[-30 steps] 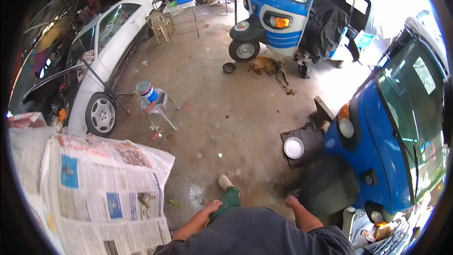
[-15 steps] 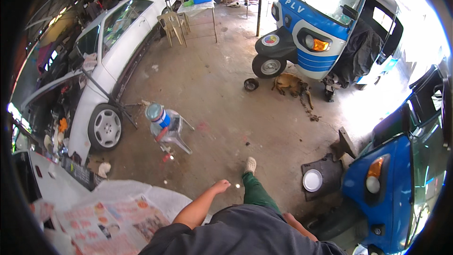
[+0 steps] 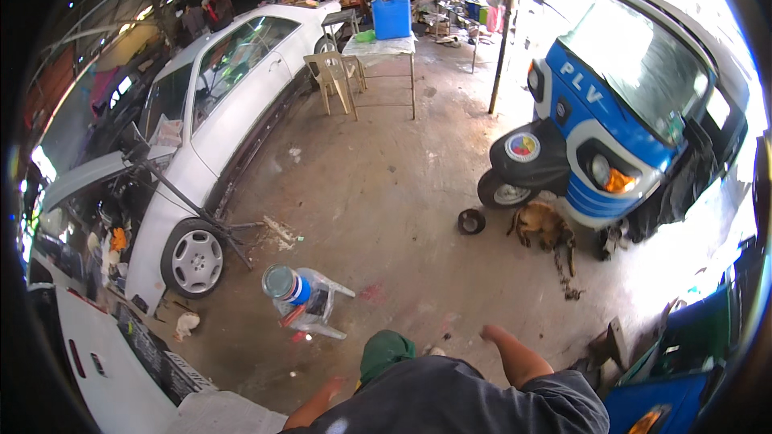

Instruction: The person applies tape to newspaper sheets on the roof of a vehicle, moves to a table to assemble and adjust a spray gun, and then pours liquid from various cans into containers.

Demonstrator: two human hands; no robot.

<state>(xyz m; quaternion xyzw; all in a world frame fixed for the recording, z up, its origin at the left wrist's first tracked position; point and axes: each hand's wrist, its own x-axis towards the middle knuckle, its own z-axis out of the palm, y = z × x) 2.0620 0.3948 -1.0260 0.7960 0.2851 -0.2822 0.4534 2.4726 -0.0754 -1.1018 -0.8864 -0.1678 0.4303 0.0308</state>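
My dark shirt and a green trouser leg [image 3: 384,351] fill the bottom edge. My left hand [image 3: 333,387] hangs low beside my body, small and blurred, with nothing seen in it. My right arm juts out to the right, and my right hand [image 3: 490,332] is only a rounded end; its fingers cannot be made out. The nearest thing to my left hand is a clear plastic stool [image 3: 318,309] with a tin can [image 3: 281,281] on it, about a step ahead on the concrete floor.
A white car [image 3: 233,104] with its hood up stands at the left. A blue three-wheeler [image 3: 611,128] is parked at the right, with a brown dog [image 3: 547,227] and a dark bowl [image 3: 471,221] beside it. Behind are a table [image 3: 382,48], a chair [image 3: 331,72] and a pole [image 3: 503,32].
The view has swung and moved forward across the workshop. The newspaper-covered surface has dropped out at the lower left. My left arm has come back from an outstretched reach to my side.
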